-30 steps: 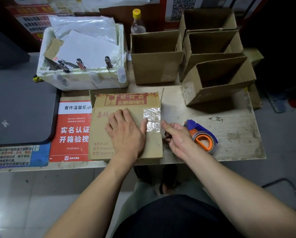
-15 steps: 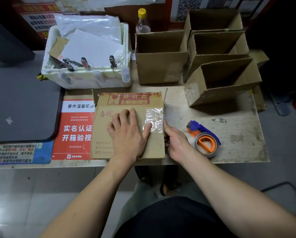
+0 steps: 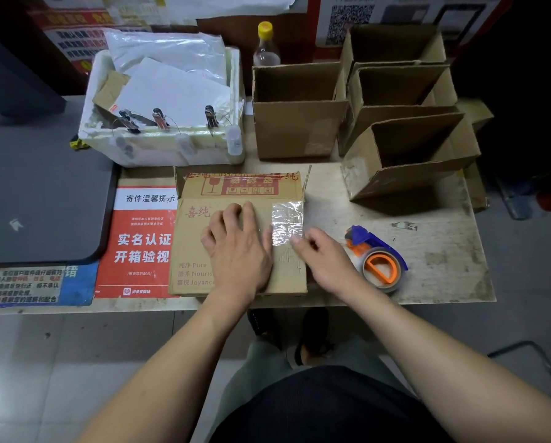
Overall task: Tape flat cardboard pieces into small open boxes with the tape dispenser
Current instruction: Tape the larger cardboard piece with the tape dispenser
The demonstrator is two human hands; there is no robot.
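Flat cardboard piece (image 3: 236, 199) lying at frame centre on worn desk (image 3: 443, 251), left hand (image 3: 239, 247) pressing it w/ fingers spread flat, right hand (image 3: 323, 260) w/ fingers bent, fingertips (image 3: 297, 240) touching crinkly clear tape strip (image 3: 287, 223), gripping nothing, orange-blue tape dispenser (image 3: 378, 260) sitting just right of it.

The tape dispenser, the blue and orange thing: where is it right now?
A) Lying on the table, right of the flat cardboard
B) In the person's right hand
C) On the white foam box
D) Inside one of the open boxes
A: the tape dispenser lies on the table just beyond the right hand, which touches the taped edge of the flat cardboard rather than holding the dispenser.
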